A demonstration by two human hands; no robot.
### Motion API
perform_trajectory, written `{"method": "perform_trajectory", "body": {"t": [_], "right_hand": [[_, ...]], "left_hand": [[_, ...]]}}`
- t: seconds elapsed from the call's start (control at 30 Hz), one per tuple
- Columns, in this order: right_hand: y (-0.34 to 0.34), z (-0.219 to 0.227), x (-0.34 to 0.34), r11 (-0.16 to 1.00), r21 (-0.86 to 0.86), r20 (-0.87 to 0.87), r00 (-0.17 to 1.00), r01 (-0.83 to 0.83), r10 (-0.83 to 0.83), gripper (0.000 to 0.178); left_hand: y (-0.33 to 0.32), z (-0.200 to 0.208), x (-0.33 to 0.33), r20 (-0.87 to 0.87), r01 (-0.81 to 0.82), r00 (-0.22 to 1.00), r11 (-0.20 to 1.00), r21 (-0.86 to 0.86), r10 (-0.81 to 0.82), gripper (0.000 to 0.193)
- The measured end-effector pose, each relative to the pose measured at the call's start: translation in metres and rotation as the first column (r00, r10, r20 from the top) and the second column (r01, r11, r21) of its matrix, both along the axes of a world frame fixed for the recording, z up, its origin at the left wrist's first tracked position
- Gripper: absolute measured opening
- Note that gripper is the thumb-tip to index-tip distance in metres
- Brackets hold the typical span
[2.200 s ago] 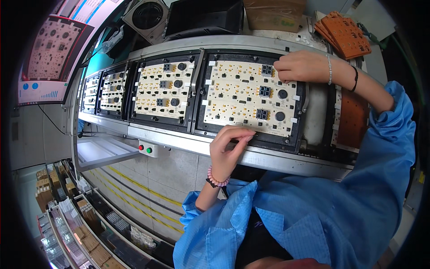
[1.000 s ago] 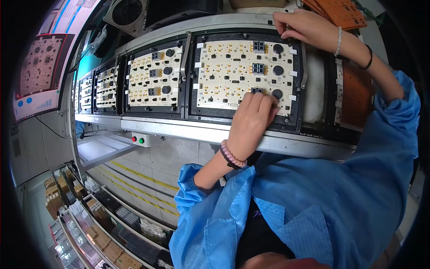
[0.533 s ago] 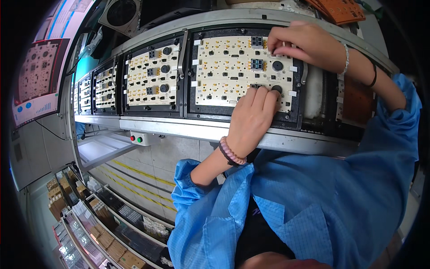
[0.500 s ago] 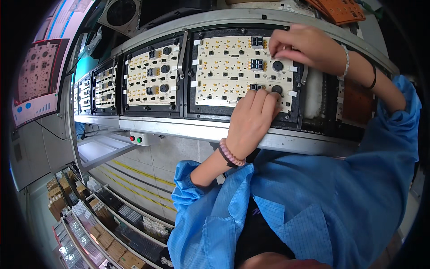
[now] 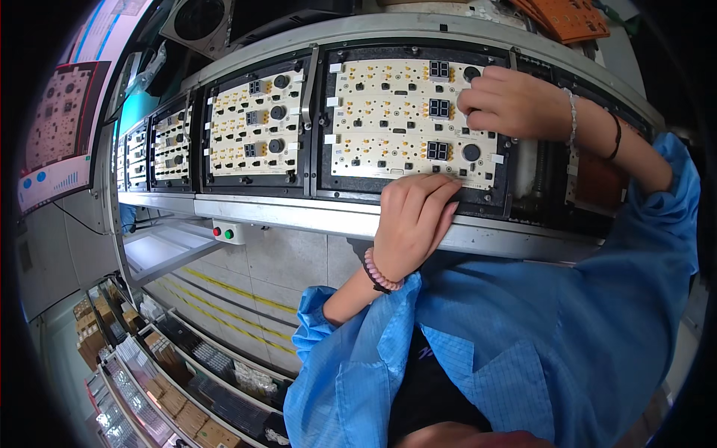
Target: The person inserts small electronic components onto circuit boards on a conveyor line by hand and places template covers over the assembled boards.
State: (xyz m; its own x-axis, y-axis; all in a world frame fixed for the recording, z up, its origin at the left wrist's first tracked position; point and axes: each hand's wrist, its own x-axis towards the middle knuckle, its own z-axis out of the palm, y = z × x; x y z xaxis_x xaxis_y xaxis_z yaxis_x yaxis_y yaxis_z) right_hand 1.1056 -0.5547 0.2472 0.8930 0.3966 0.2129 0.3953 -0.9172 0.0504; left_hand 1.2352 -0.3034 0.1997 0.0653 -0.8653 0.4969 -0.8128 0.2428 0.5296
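A cream circuit board with black parts and small displays lies in a black carrier on the conveyor in front of me. My left hand rests flat on the board's near edge, fingers together, with nothing visibly held. My right hand sits on the board's upper right corner, beside a round black part. Its fingers are curled, and I cannot see whether they pinch anything. Blue sleeves cover both arms, and bracelets show at the wrists.
More cream boards in black carriers line the conveyor to the left. A metal rail with a red and green button box runs below. There are a monitor at left, orange boards at top right and shelves of small boxes below.
My right hand came down from the carrier's top rim onto the board's upper right. My left hand slid from the board's lower right part to its near edge.
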Motion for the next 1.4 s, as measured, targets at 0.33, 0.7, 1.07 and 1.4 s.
{"method": "perform_trajectory", "body": {"t": [0.33,0.7,1.07,1.4], "right_hand": [[0.004,0.002,0.005,0.978,-0.203,0.072,0.995,-0.050,0.066,0.008],[0.009,0.003,0.004,0.961,-0.276,0.083,0.995,-0.031,0.056,0.008],[0.007,0.002,0.001,0.973,-0.232,0.006,1.000,0.017,-0.016,0.019],[-0.014,0.019,-0.039,0.754,0.138,-0.301,0.753,0.642,-0.586,0.038]], "left_hand": [[-0.001,0.000,0.007,0.009,0.028,1.000,0.999,-0.030,-0.028,0.041],[-0.002,0.000,0.011,0.009,0.038,0.999,0.999,-0.031,-0.038,0.044],[0.002,-0.001,0.024,0.013,0.083,0.997,0.997,-0.001,-0.083,0.039],[-0.022,0.028,0.096,0.254,-0.033,0.967,0.998,0.052,0.018,0.044]]}}
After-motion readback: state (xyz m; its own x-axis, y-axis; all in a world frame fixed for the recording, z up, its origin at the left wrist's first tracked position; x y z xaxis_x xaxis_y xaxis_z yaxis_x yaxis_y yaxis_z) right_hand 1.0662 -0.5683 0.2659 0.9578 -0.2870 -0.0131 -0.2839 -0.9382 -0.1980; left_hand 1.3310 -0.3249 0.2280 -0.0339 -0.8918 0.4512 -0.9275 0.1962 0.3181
